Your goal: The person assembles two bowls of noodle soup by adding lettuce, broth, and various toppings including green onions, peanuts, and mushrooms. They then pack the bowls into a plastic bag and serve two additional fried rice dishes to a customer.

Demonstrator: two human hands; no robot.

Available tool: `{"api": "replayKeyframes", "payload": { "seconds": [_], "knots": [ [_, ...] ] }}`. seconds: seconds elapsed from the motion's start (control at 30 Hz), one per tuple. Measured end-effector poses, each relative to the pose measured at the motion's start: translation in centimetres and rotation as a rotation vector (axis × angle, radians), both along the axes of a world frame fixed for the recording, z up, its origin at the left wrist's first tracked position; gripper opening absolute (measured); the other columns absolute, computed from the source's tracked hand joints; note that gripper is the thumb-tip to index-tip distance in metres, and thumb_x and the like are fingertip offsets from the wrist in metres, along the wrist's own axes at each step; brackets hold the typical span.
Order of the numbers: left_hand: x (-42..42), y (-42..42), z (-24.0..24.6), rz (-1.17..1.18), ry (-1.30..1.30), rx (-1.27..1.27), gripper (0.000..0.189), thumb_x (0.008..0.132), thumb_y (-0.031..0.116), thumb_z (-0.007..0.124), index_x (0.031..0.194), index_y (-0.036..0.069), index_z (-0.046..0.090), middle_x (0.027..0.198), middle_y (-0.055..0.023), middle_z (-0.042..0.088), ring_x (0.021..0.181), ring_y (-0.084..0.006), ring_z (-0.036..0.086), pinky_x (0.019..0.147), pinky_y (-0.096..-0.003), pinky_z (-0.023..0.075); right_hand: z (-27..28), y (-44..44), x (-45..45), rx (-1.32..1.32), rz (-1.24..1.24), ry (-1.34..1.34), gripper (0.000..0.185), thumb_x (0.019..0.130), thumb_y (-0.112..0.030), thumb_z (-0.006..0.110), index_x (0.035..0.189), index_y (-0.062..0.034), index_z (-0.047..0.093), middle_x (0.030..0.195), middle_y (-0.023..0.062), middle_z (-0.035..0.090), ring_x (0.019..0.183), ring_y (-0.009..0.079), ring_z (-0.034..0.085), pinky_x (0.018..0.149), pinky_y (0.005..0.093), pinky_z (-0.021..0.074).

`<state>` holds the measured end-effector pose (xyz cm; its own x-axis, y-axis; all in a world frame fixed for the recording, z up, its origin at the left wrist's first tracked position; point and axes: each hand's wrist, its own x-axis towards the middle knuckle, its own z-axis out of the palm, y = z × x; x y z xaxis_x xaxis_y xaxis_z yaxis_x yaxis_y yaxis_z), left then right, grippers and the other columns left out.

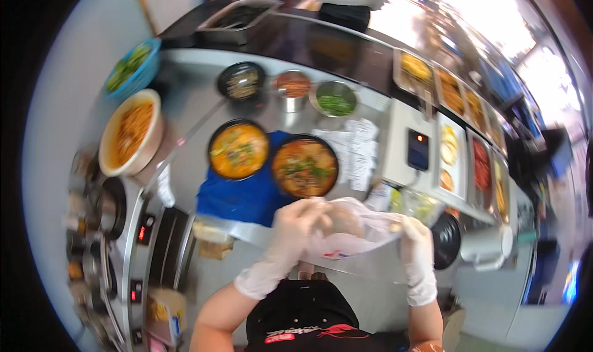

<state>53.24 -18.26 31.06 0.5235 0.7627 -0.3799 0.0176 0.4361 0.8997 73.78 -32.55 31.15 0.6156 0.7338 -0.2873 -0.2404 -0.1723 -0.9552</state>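
Observation:
Both of my hands wear thin white gloves and stretch a thin white plastic bag (336,249) between them, close above the counter's front edge. My left hand (296,224) pinches the bag at its left side. At the opposite side, my right hand (417,243) grips the bag's upper edge. Coloured print shows on the plastic. Just beyond the bag stand two black bowls of soup: one with orange broth (239,151), the other with browner broth and chopped greens (305,166). Under them lies a blue cloth (236,196).
Paper slips (362,155) bearing writing lie right of the bowls. Behind are a pot of chopped greens (335,104) and a black bowl (241,81). A white tub (132,132) stands left. Food trays (448,155) and a phone-like device (418,149) are right. Another person (350,4) stands beyond.

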Motion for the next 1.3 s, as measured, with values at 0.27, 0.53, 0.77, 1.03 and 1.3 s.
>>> {"api": "replayKeyframes", "payload": {
  "seconds": [0.27,0.53,0.77,1.03,1.3],
  "knots": [
    [0.7,-1.5,3.4,-0.102,0.015,-0.014,0.032,0.099,0.022,0.056,0.112,-0.006,0.064,0.090,-0.0066,0.067,0.085,-0.0129,0.061,0.082,-0.0269,0.0473,4.4,-1.4,0.4,-0.090,0.167,0.021,0.028,0.098,-0.021,0.057,0.096,0.0036,0.071,0.075,0.0027,0.063,0.072,0.0096,0.053,0.073,0.0247,0.0420],
    [0.8,-1.6,2.3,-0.085,-0.019,-0.106,0.033,0.099,0.020,0.056,0.117,-0.008,0.062,0.092,-0.0113,0.069,0.083,-0.0168,0.064,0.079,-0.0290,0.0497,2.6,-2.1,-0.3,-0.047,0.308,-0.046,0.029,0.101,-0.019,0.052,0.111,0.0037,0.067,0.091,0.0054,0.069,0.087,0.0116,0.061,0.084,0.0253,0.0470],
    [1.1,-1.6,1.7,-0.057,-0.031,-0.073,0.035,0.100,0.021,0.056,0.122,-0.006,0.060,0.093,-0.0114,0.069,0.085,-0.0176,0.064,0.081,-0.0310,0.0502,-17.5,-7.0,7.6,-0.267,-0.527,-0.174,0.020,0.097,-0.011,0.056,0.107,0.0001,0.069,0.080,0.0037,0.066,0.063,0.0083,0.058,0.056,0.0237,0.0462],
    [0.6,-1.5,1.2,-0.028,-0.027,-0.068,0.035,0.099,0.022,0.057,0.122,-0.005,0.060,0.093,-0.0106,0.070,0.087,-0.0170,0.064,0.085,-0.0308,0.0508,-21.5,-2.2,11.0,-0.347,-0.719,-0.485,0.016,0.090,-0.012,0.062,0.091,0.0015,0.071,0.075,0.0125,0.069,0.067,0.0227,0.063,0.066,0.0336,0.0488],
    [0.7,-2.0,1.2,-0.076,-0.010,-0.024,0.042,0.098,0.034,0.059,0.116,-0.004,0.062,0.090,-0.0073,0.068,0.085,-0.0153,0.062,0.080,-0.0299,0.0492,-16.5,0.3,7.4,-0.801,-0.037,-1.057,0.018,0.090,-0.019,0.061,0.087,-0.0026,0.067,0.086,0.0188,0.069,0.083,0.0358,0.068,0.071,0.0450,0.0530]
  ]
}}
